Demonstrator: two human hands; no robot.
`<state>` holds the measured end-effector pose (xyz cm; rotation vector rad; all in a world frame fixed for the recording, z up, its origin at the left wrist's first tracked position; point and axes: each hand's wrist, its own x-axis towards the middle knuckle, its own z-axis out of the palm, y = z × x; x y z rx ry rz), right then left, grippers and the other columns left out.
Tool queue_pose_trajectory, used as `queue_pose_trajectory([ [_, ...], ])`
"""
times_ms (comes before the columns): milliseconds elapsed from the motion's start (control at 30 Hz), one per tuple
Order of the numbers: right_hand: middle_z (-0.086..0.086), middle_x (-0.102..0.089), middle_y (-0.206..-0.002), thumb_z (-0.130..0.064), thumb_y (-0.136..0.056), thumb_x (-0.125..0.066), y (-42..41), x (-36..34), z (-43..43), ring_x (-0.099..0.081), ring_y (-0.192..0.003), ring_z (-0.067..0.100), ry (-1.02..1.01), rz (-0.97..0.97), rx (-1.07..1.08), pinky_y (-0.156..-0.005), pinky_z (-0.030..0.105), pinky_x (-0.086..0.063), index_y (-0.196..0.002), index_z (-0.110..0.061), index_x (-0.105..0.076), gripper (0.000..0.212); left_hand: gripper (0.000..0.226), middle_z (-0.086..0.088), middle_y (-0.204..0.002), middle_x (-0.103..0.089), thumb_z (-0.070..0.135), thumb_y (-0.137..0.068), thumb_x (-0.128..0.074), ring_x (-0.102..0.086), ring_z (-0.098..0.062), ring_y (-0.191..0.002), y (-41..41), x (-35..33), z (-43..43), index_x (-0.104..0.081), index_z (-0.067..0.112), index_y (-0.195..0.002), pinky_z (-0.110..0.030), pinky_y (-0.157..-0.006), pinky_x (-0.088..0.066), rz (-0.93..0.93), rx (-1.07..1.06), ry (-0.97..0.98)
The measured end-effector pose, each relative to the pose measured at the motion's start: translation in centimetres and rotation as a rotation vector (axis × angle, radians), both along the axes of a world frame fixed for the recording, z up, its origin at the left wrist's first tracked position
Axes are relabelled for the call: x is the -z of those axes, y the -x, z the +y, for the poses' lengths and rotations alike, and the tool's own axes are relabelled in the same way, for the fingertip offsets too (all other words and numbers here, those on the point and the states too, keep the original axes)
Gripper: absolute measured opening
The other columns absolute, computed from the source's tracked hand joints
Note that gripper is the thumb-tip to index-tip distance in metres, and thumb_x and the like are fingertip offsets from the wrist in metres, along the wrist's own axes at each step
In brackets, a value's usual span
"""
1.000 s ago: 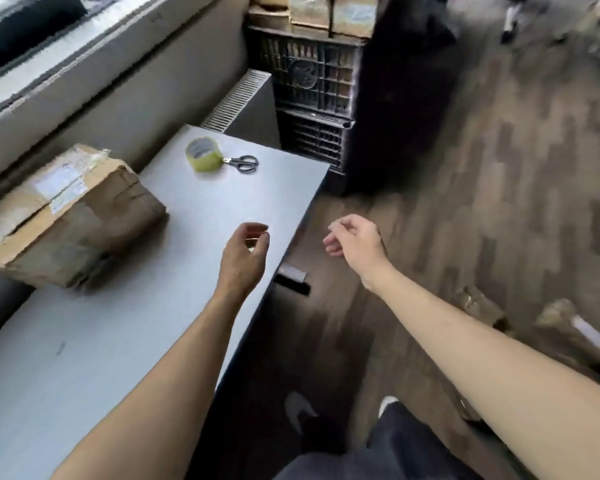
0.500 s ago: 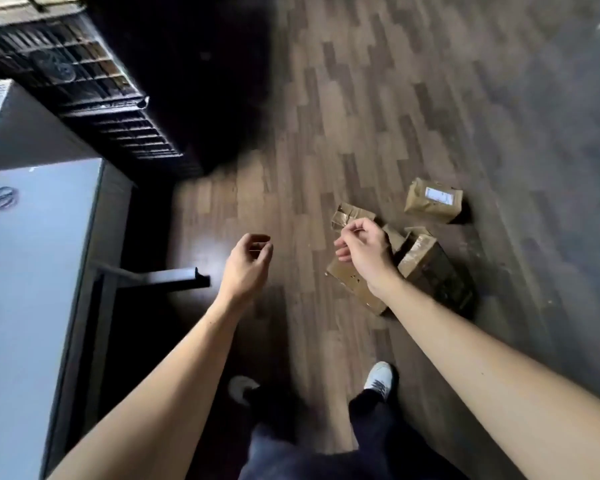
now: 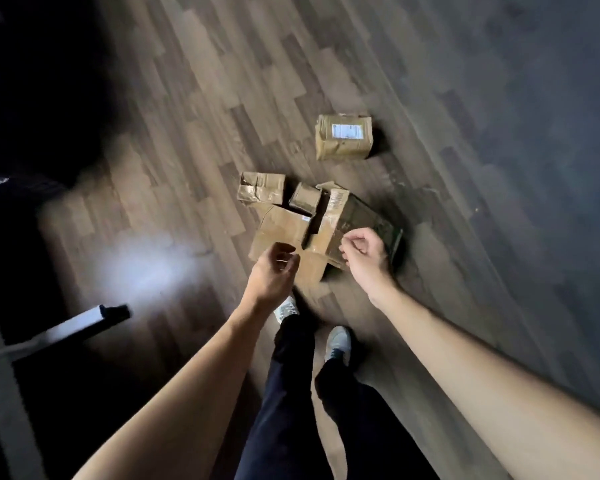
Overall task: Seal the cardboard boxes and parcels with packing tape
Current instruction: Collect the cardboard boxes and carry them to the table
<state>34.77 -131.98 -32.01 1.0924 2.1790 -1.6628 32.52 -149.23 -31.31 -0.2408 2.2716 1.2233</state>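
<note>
Fingers [image 3: 282, 247] of the left hand [image 3: 272, 271]: loosely curled, thumb close to forefinger, gripping nothing. Same on the right hand [image 3: 362, 259]: fingers [image 3: 353, 240] bent inward, nothing held. Hovering side by side over a huddle of brown parcels on the floor; touching them or just above, cannot tell.

Directly beneath the left hand, a flat cardboard box [image 3: 281, 226] with flaps splayed open. Beneath the right, a taller box [image 3: 335, 216] lying askew, 1 dark side facing right, its near corner hidden by the knuckles. Behind these, 2 smaller pieces: a crumpled parcel [image 3: 261, 188] with glossy tape, and just beside it a small parcel [image 3: 305, 197] wedged against the taller box. Well apart and farther out, a labelled parcel [image 3: 343, 136] with a white sticker on top, lying alone.

Below the hands, 2 light shoes [image 3: 338, 341] and dark trousers [image 3: 291, 393]. All on a grey-brown laminate floor [image 3: 187, 133], planks staggered, with a bright glare patch at left. Near the left edge, a pale table foot [image 3: 80, 325] with a dark end cap; beyond it, deep shadow.
</note>
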Motion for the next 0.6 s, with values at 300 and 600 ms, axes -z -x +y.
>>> queue_pose_trajectory([
  [300,-0.007,-0.058,-0.09,-0.016,-0.092,-0.067,7.7,14.1,3.0,-0.059,-0.083,0.012,-0.101,-0.088,-0.013,-0.084,0.035,-0.053,-0.093,-0.024,-0.055,0.015,0.039,-0.012,-0.124,-0.061,0.029,-0.095,-0.061,-0.06,-0.028,-0.112,9.4,15.7,6.1,-0.056,0.007,-0.126,-0.037,-0.096,-0.048,-0.22,0.192,0.123],
  [600,0.009,-0.05,-0.129,-0.058,-0.081,-0.06,10.4,30.1,5.9,-0.055,-0.112,0.032,-0.104,-0.31,-0.161,-0.082,0.039,-0.049,-0.119,-0.037,-0.031,0.053,0.044,-0.017,-0.127,-0.053,0.021,-0.1,-0.05,-0.052,-0.036,-0.121,13.0,31.1,10.4,-0.045,0.0,-0.139,-0.037,-0.092,-0.042,-0.353,0.194,0.339],
])
